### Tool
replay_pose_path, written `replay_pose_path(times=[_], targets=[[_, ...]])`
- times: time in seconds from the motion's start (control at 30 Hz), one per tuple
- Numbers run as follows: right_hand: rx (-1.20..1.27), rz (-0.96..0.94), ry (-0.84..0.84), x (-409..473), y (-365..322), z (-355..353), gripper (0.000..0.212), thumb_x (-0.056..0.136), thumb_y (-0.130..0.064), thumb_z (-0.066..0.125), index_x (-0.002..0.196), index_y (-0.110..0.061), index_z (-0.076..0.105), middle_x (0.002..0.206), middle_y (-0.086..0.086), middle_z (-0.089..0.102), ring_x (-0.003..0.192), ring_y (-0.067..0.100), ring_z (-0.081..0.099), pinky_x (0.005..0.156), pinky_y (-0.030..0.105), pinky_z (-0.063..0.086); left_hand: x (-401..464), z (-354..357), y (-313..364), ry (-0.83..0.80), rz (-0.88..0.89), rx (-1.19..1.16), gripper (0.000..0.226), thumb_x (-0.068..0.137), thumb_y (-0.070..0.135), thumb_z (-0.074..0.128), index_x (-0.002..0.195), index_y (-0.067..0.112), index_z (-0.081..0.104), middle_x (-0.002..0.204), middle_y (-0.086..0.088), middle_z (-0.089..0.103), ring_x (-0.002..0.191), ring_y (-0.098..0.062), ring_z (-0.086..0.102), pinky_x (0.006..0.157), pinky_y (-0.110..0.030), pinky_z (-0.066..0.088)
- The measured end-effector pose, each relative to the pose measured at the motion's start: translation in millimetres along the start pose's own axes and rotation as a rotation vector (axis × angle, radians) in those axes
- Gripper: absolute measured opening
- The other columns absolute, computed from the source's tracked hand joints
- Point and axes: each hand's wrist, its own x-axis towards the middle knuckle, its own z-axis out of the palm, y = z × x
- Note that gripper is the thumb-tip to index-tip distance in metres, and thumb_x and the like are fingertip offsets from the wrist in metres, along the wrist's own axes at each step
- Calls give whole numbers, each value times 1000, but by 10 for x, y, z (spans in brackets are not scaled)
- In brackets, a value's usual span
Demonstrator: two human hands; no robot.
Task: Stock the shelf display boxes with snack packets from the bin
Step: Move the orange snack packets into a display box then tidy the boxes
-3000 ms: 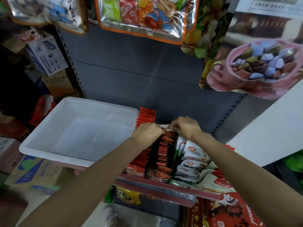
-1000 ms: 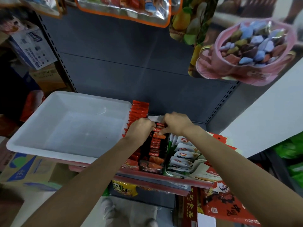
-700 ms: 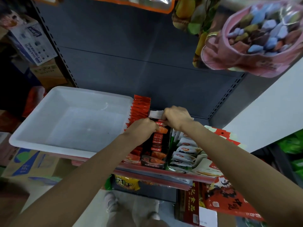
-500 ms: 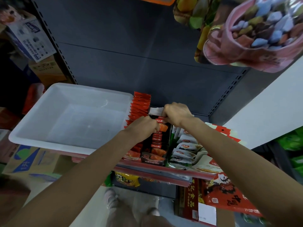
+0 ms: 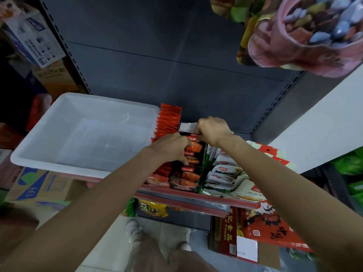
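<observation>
**Both hands closed on packets at the back of the middle display box**

A dark packet with an orange picture (image 5: 193, 147) is gripped by the curled fingers of the left hand (image 5: 172, 149), inside the black middle display box (image 5: 185, 183). The red top edge of the rearmost packet (image 5: 191, 137) is pinched by the right hand (image 5: 213, 129), just beside the left hand; a white flap (image 5: 187, 126) is seen directly behind it. Much of the row in this box is hidden by the two hands and forearms. A row of upright red packets (image 5: 169, 122) is packed against the box's left side, and white packets (image 5: 224, 170) are stacked in the green-edged box to its right. The white plastic bin (image 5: 49, 122) is set on the same shelf, touching the red row. The shelf's red front rail (image 5: 196, 197) is crossed by both forearms. Overhead, a pink printed bag (image 5: 306, 42) is hung at the upper right. Below the shelf, a yellow packet (image 5: 153, 209) and a red carton (image 5: 273, 230) are visible.
</observation>
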Motion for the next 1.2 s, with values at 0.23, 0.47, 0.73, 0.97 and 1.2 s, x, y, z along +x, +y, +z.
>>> replay_pose_path(times=[0.23,0.47,0.73,0.97,1.2], targets=[[-8,-4,-13,-40,-9,-3,11,85,-29,66,86,-22,58,103,8,63,98,28,59,67,29,34,23,-32,34,-42,-41,-4,42,82,29,71,117,7,62,95,-6,69,90,-18,63,84,-40,51],[-27,-13,-7,-19,8,34,27,85,-30,66,74,-23,43,97,8,64,87,27,57,64,29,33,36,25,52,40,-22,114,25,87,26,65,104,7,67,95,-6,66,87,-20,62,73,-32,49],[-45,-27,0,2,14,70,16,85,-32,65,83,-22,52,101,7,64,95,27,59,66,30,36,51,108,27,147,-34,137,10,86,23,67,87,13,70,93,-2,68,85,-17,63,72,-28,48],[-41,-23,17,10,26,84,15,85,-31,66,88,-19,57,103,7,64,96,27,59,66,29,37,-2,170,42,197,34,193,6,86,14,64,83,12,69,106,-2,57,88,-17,60,75,-28,49],[-24,-24,-3,4,22,63,22,85,-31,66,79,-23,46,102,6,64,95,27,59,66,30,36,28,176,-4,156,12,123,10,88,13,62,84,13,71,95,-1,68,86,-16,64,78,-30,53]])
